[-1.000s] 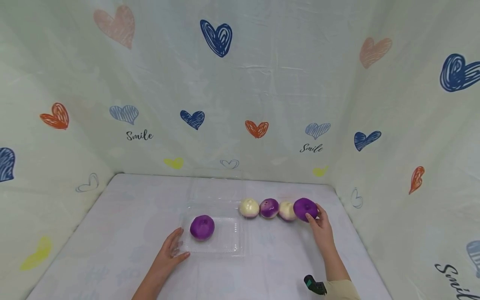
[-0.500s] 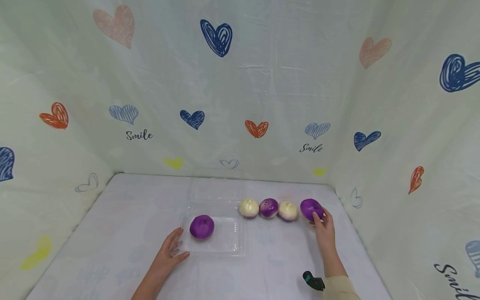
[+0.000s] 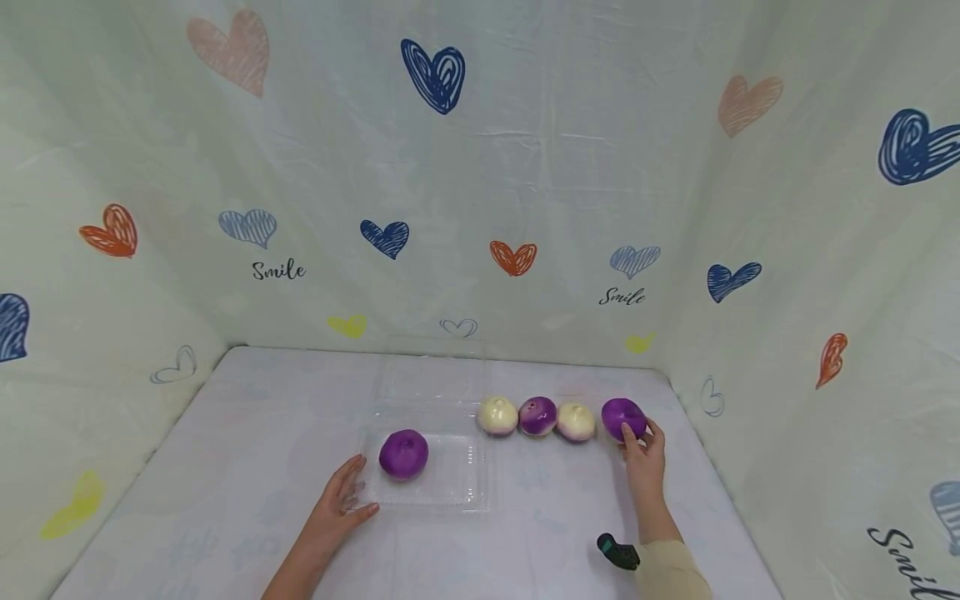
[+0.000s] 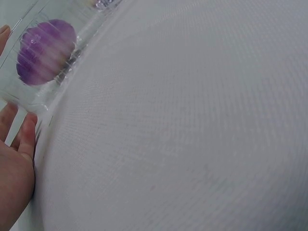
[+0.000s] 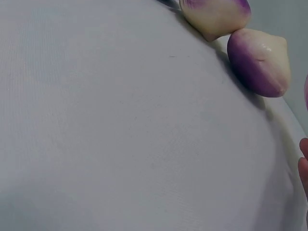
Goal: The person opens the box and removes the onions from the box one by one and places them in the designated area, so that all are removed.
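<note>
A clear plastic clamshell box (image 3: 450, 498) lies open on the table, its lid (image 3: 431, 379) folded back. One purple turnip (image 3: 403, 455) sits in the left of its base, also seen through the wall in the left wrist view as a purple shape (image 4: 45, 53). My left hand (image 3: 337, 504) rests spread against the box's left side and near corner. At the right, my right hand (image 3: 645, 462) holds another purple turnip (image 3: 621, 417) between thumb and fingers, above the table. Only a few fingertips (image 5: 304, 168) of it show at the edge of the right wrist view.
Right of the box stand a white turnip (image 3: 498, 416), a purple-topped turnip (image 3: 537, 416) and another white turnip (image 3: 576, 422) in a row. A dark wrist device (image 3: 618, 552) sits by my right sleeve. A heart-printed curtain (image 3: 525, 167) surrounds the white table (image 3: 262, 433).
My right hand has moved the purple turnip slightly right, away from the row, and turned it. Over the last half second it hardly moves. The left hand stays put.
</note>
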Action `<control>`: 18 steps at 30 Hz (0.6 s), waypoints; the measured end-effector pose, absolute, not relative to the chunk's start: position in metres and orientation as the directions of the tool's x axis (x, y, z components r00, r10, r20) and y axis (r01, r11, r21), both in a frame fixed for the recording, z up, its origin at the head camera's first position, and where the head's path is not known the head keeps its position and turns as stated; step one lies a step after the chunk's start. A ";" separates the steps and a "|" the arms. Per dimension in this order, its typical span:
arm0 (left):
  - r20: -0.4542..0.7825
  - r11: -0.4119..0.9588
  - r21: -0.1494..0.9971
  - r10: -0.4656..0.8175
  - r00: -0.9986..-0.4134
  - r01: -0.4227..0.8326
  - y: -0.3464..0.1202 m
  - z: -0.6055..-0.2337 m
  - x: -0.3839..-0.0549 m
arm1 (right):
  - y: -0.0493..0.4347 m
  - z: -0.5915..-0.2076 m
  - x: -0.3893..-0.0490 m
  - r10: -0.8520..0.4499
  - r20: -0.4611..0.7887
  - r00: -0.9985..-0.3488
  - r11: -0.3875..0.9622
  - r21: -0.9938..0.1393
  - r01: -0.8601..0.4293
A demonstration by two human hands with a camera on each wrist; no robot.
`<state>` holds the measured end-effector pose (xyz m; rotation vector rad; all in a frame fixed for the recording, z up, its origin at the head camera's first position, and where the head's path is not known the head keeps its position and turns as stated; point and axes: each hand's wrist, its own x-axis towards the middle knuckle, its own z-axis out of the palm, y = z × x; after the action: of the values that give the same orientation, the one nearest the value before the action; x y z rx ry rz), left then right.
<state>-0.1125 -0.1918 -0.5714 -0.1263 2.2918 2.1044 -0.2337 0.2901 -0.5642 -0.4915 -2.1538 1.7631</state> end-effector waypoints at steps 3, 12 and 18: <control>-0.074 0.089 0.993 -0.042 -0.996 -0.078 -0.192 -0.572 -0.113 | 0.288 -0.567 -0.235 0.477 0.025 -0.879 0.181 -0.981 0.070; -0.058 0.084 0.995 -0.037 -0.998 -0.061 -0.192 -0.572 -0.113 | 0.284 -0.573 -0.235 0.540 0.013 -0.842 0.169 -0.981 0.093; -0.043 0.093 0.995 -0.030 -0.999 -0.045 -0.193 -0.572 -0.113 | 0.282 -0.581 -0.236 0.589 0.061 -0.806 0.230 -0.968 0.095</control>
<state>-0.1133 -0.1927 -0.5723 -0.0795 2.3136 2.1071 -0.2361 0.2815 -0.5811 -0.6283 -2.0938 1.6025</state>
